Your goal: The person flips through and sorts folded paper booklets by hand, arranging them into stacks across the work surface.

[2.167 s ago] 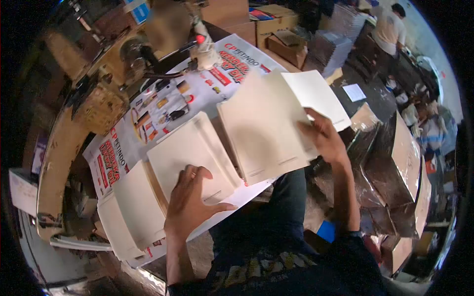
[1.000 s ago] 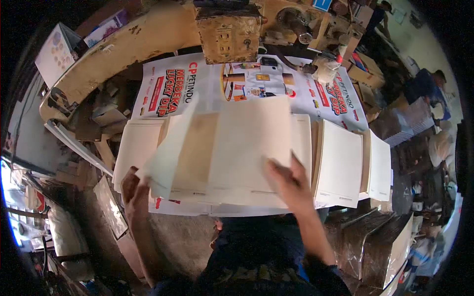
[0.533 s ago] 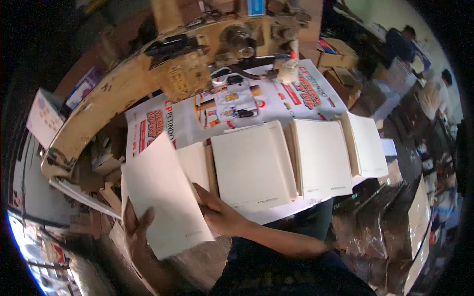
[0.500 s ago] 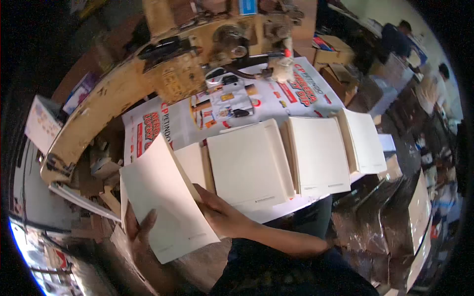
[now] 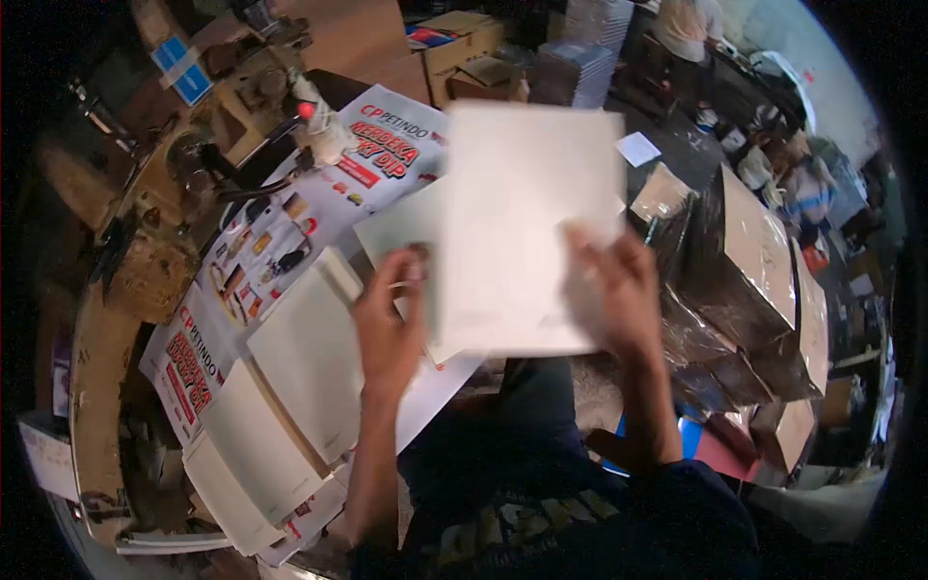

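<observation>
A plain white booklet (image 5: 512, 213), blurred by motion, is raised in front of me with its broad face toward the camera. My right hand (image 5: 619, 295) grips its right side, thumb on the face, fingers partly hidden or smeared. Just off its left edge is my left hand (image 5: 391, 309), fingers bent and apart, with nothing visible in it. Below and to the left, more white booklets (image 5: 309, 358) lie overlapping in a row of stacks on the printed poster sheet (image 5: 377, 126). Another white stack (image 5: 396, 227) shows partly behind the raised booklet and my left hand.
A worn tan machine (image 5: 145, 271) with a red knob (image 5: 306, 110) stands along the left and back. Wrapped brown bundles (image 5: 744, 261) are piled at right. Cardboard boxes (image 5: 464, 48) sit behind, and a person (image 5: 686, 29) stands farther back.
My view has swung right, so the table stacks appear farther left. The booklet, earlier between both hands at left, is now lifted to the right in my right hand; my left hand has come away.
</observation>
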`<state>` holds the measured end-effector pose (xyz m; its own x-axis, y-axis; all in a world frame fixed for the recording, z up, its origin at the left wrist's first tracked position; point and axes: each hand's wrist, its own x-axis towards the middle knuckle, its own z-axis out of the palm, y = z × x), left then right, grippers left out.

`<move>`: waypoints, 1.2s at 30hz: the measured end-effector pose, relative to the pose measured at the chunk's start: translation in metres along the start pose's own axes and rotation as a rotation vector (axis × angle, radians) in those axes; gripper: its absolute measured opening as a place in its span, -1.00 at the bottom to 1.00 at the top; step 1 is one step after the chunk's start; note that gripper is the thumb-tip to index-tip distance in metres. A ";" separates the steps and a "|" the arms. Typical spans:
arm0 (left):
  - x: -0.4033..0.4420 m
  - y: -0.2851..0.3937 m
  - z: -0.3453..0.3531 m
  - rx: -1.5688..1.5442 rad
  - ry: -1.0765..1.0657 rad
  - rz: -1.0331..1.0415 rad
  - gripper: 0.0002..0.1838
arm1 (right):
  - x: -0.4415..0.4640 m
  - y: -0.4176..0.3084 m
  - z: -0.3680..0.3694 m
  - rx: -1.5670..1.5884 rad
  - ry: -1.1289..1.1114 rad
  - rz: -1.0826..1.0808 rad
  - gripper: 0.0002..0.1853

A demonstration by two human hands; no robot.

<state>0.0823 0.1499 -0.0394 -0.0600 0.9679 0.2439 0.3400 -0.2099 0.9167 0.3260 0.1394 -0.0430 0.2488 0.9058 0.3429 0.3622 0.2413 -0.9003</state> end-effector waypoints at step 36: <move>-0.128 -0.001 -0.180 -0.052 0.239 -0.408 -0.62 | 0.073 0.094 0.083 1.587 -0.759 1.169 -0.39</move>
<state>-0.0792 0.0012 -0.0141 -0.3953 0.9152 -0.0786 0.1971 0.1681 0.9659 0.3036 0.2574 -0.1251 -0.7345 0.6504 -0.1937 -0.6432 -0.7582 -0.1069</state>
